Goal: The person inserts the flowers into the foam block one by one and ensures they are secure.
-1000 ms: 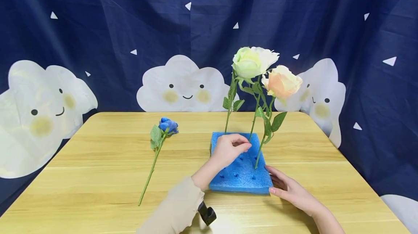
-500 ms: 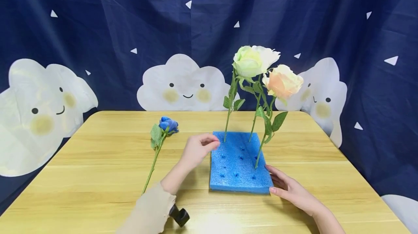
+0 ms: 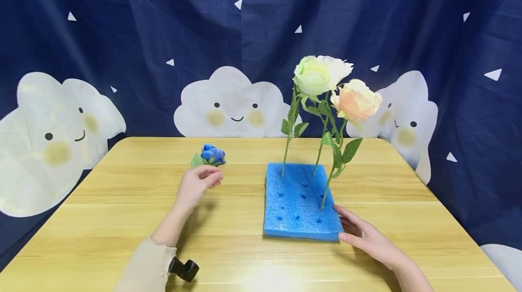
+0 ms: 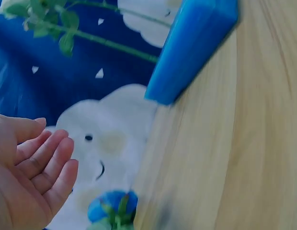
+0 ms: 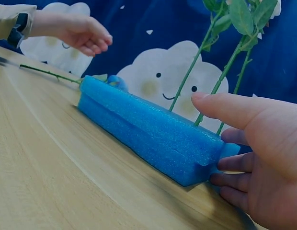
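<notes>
My left hand (image 3: pixel 195 185) hovers over the stem of a blue rose (image 3: pixel 213 154) lying on the table, its bent fingers holding nothing. The left wrist view shows the palm, with the blue flower head (image 4: pixel 112 207) below and apart from it. My right hand (image 3: pixel 371 241) rests against the right side of a blue foam block (image 3: pixel 291 224); in the right wrist view its fingers touch the block's end. Standing in the foam are a pale green rose (image 3: pixel 311 77), a white rose (image 3: pixel 339 70) partly behind it, and a peach rose (image 3: pixel 356 101).
Several small holes dot the foam's top. The wooden table (image 3: pixel 122 210) ends at a dark blue curtain (image 3: pixel 142 16) printed with white clouds. A black wrist strap piece (image 3: pixel 185 269) sticks out from the left sleeve.
My left hand has moved left from the foam block, over the bare table, to the blue rose. The right hand stays at the block's side.
</notes>
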Available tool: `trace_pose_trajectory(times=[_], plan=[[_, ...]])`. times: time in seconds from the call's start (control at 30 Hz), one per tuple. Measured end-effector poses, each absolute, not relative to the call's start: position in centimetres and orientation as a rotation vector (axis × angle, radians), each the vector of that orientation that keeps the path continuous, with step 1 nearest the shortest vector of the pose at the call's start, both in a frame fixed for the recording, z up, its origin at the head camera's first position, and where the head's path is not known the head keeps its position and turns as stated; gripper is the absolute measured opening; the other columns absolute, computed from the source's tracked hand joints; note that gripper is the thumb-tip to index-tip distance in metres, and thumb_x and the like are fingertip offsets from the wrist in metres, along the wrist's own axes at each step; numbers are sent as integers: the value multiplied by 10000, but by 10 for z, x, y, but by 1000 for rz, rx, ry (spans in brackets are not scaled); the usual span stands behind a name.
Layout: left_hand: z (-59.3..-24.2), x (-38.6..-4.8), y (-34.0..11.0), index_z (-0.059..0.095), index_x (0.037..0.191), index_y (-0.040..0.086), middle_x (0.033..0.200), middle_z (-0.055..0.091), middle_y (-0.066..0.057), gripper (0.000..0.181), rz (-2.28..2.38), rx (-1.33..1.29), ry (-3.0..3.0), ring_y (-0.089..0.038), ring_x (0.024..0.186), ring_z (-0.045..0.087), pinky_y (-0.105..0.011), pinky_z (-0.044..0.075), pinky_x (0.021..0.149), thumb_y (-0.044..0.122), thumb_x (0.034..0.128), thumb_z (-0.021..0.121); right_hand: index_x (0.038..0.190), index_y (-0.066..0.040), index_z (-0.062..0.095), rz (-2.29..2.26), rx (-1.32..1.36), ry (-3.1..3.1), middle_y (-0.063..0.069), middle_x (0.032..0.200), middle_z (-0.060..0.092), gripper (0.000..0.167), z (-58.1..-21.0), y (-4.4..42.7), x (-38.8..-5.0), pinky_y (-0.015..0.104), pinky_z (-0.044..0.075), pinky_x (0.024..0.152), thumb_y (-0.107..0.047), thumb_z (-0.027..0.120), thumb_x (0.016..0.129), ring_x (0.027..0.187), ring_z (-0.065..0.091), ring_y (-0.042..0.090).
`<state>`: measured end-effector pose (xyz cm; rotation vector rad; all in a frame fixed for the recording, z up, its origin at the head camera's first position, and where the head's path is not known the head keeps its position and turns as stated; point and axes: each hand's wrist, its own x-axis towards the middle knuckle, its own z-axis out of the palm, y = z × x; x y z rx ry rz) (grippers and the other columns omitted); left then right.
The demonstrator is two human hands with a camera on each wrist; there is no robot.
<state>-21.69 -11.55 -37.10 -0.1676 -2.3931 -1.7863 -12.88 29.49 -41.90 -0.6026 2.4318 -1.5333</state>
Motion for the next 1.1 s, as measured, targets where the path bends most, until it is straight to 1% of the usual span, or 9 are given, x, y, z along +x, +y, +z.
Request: trace_pose_trajectory(times=[0.03, 0.17, 0.3, 0.43, 0.6, 0.7, 0.87, 1.1], plan=[[-371, -217, -121, 639, 982, -92, 803, 682, -115, 210, -1778, -146, -2408, -115, 689, 637, -227, 527, 654, 75, 856, 657, 1424, 75, 224, -1535, -600, 2429, 335, 1425, 239, 587, -419, 295, -129, 122, 326, 920, -84, 520, 942, 1246, 289, 528], [-372, -216, -139, 618, 1018, -96, 859, 677, -158, 246, -1761, -80, -2464, -173, 748, 645, -279, 533, 692, 99, 869, 642, 1426, 72, 219, -1534, -591, 2425, 331, 1430, 232, 589, -418, 296, -129, 120, 325, 919, -89, 516, 945, 1252, 282, 526], [-377, -218, -154, 599, 1055, -106, 891, 673, -167, 266, -1758, 3, -2483, -194, 781, 640, -280, 534, 691, 92, 879, 624, 1425, 73, 222, -1530, -589, 2432, 331, 1428, 238, 587, -416, 296, -130, 121, 329, 920, -91, 518, 945, 1251, 287, 520], [-384, -221, -166, 583, 1073, -129, 873, 674, -146, 275, -1752, 72, -2488, -191, 760, 639, -276, 541, 676, 65, 880, 606, 1424, 75, 222, -1532, -588, 2434, 332, 1428, 237, 586, -415, 296, -130, 120, 330, 919, -90, 516, 945, 1251, 287, 520], [-395, -222, -175, 574, 1064, -151, 865, 662, -179, 276, -1731, 123, -2554, -180, 703, 635, -284, 542, 643, 42, 868, 597, 1423, 74, 224, -1532, -596, 2434, 334, 1425, 240, 584, -415, 296, -130, 122, 329, 921, -89, 516, 945, 1248, 290, 525], [-401, -223, -177, 565, 1068, -143, 869, 649, -176, 286, -1752, 152, -2625, -163, 690, 619, -271, 530, 619, 58, 868, 599, 1422, 73, 229, -1534, -602, 2437, 333, 1423, 246, 583, -415, 296, -130, 124, 331, 922, -85, 519, 942, 1246, 294, 522], [-407, -223, -179, 558, 1080, -115, 892, 630, -136, 304, -1746, 189, -2716, -147, 703, 601, -273, 513, 620, 101, 873, 610, 1422, 69, 237, -1550, -603, 2427, 323, 1428, 248, 578, -417, 296, -129, 130, 332, 927, -80, 520, 941, 1247, 287, 505], [-410, -225, -178, 576, 1021, -92, 844, 612, -99, 280, -1656, 168, -2779, -161, 698, 566, -289, 483, 602, 111, 839, 640, 1420, 73, 238, -1550, -598, 2430, 328, 1423, 253, 580, -419, 295, -128, 131, 335, 927, -82, 523, 940, 1243, 289, 500]])
